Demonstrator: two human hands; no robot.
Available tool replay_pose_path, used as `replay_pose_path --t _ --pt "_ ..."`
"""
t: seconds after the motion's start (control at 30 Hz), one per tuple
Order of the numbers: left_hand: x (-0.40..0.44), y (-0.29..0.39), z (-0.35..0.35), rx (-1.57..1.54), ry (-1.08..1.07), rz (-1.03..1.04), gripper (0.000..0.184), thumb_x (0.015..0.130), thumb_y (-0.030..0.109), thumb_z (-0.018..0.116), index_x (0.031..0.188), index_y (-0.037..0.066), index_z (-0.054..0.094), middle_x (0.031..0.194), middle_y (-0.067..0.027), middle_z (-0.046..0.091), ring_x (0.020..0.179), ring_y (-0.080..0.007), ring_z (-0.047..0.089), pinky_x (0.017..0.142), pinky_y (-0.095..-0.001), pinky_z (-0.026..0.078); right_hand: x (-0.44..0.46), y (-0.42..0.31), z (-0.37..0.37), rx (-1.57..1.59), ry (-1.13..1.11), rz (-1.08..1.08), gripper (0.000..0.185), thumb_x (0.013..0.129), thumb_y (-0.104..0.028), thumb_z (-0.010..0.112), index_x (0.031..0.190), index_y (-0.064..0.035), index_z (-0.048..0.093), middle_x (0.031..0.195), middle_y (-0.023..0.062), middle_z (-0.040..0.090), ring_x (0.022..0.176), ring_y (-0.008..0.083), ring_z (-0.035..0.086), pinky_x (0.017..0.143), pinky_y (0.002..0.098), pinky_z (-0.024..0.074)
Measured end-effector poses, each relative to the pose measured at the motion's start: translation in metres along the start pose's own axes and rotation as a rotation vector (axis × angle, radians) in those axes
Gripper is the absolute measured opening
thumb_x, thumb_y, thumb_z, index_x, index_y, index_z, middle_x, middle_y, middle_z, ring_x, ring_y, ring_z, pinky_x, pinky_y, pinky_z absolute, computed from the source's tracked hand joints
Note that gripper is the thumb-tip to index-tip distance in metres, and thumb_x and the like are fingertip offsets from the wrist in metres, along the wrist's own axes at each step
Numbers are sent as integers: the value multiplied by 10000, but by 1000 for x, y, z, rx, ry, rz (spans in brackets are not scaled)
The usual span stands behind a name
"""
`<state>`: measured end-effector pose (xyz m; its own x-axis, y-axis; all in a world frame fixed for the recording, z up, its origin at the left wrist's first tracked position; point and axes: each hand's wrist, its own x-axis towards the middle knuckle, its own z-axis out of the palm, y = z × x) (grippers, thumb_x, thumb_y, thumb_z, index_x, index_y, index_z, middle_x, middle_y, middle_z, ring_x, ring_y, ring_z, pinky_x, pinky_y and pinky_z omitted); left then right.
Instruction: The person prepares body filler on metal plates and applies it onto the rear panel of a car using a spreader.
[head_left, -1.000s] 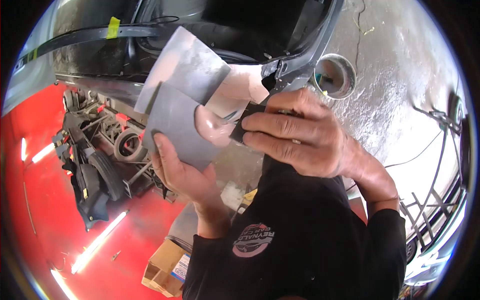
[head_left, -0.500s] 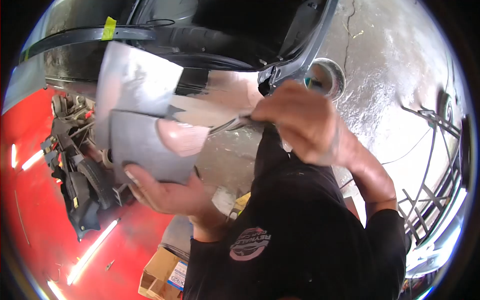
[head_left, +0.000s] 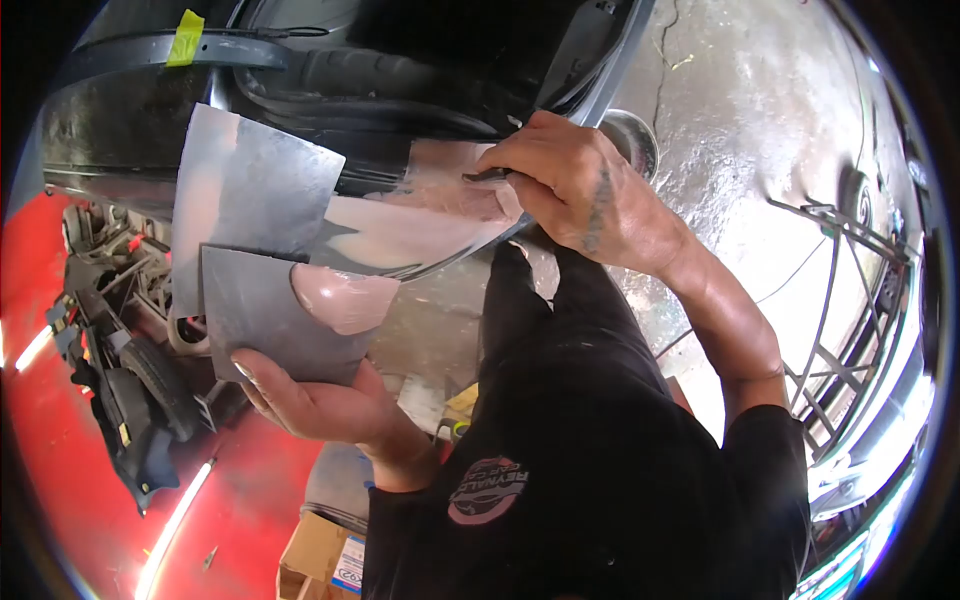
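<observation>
My left hand [head_left: 310, 400] supports a flat grey sheet [head_left: 265, 300] from below, its fingers along the lower edge. On that sheet sits a smooth mound of pinkish body filler [head_left: 345, 300]. My right hand [head_left: 575, 185] is closed at the car's lower body panel [head_left: 400, 235], pinching a dark, thin-edged spreader [head_left: 487, 177] mostly hidden by the fingers. Pale pink filler streaks spread over the panel just left of this hand. Behind the held sheet stands another grey panel [head_left: 265, 185] with a pinkish patch; I cannot tell what it is fixed to.
The dark car body [head_left: 380, 80] fills the top, with yellow tape [head_left: 186, 38] on a bar. A round container [head_left: 632, 145] is behind my right hand. Car parts and a tyre [head_left: 160, 375] lie at left, a cardboard box [head_left: 312, 550] below, a metal frame [head_left: 840, 290] at right.
My right hand has moved up and away from the held sheet to the car panel. My left hand still holds the sheet with filler. The view has shifted slightly.
</observation>
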<state>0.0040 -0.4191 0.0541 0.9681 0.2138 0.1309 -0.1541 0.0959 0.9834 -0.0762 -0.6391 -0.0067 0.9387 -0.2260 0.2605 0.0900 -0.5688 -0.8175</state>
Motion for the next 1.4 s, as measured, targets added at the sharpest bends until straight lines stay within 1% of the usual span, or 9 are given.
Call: replay_pose_path --t 0.07,0.47,0.57,0.67,0.77,0.97,1.07,1.27,1.4 --pt "9 -4 -15 7 -88 11 584 1068 340 529 1480 -68 461 1500 -203 493 1355 -354 525 1147 -493 442 1 -3 1 -2 -18 13 239 776 55 611 995 42 706 916 206 710 925 390 644 833 473 544" --pt "12 -4 -28 80 -53 10 535 1063 335 549 1416 -66 514 1456 -207 524 1335 -357 539 1138 -498 450 -4 -26 -15 182 -98 54 264 791 53 596 1022 38 723 911 242 688 865 400 677 814 458 534" --pt "13 -2 -23 8 -2 -25 536 1065 333 547 1415 -71 515 1456 -211 525 1333 -358 542 1139 -497 452 2 -25 -24 74 -40 -5 251 836 76 594 1032 33 744 860 175 684 754 306 683 686 396 520" --pt "15 -4 -22 -44 -23 -27 544 1066 337 548 1417 -76 513 1455 -215 528 1333 -357 544 1137 -496 455 5 -23 -19 43 8 132 258 847 71 594 1050 29 748 869 180 689 748 293 685 673 387 526" --pt "19 -6 -28 -32 -10 -23 553 1067 343 547 1421 -81 510 1457 -216 529 1338 -356 541 1137 -495 455 15 -25 -12 48 -33 21 209 859 3 648 1051 37 726 871 233 689 848 388 658 798 451 528" --pt "23 -7 -39 27 15 -32 543 1066 339 548 1429 -63 518 1459 -201 536 1338 -352 542 1142 -489 448 22 -26 4 15 -14 -21 244 875 -93 724 1086 27 709 857 216 691 858 400 649 792 465 526" --pt "24 -10 -44 83 -28 25 528 1064 333 550 1427 -49 529 1462 -193 538 1338 -346 543 1142 -486 445 23 -25 10 -32 -45 -26 263 828 74 633 1068 43 737 892 192 696 868 340 677 771 402 557" --pt "28 -9 -43 -46 32 -63 503 1062 327 552 1412 -33 548 1449 -180 550 1326 -337 552 1133 -478 453 21 -37 7 -24 -111 -38 256 821 86 643 1055 48 739 890 188 699 844 315 686 743 402 551" --pt "30 -10 -40 -48 12 -41 504 1058 332 558 1409 -30 551 1432 -178 561 1315 -334 561 1121 -474 465 19 -43 -4 116 -140 46 290 784 64 591 1040 36 723 845 235 670 862 380 676 797 456 543"
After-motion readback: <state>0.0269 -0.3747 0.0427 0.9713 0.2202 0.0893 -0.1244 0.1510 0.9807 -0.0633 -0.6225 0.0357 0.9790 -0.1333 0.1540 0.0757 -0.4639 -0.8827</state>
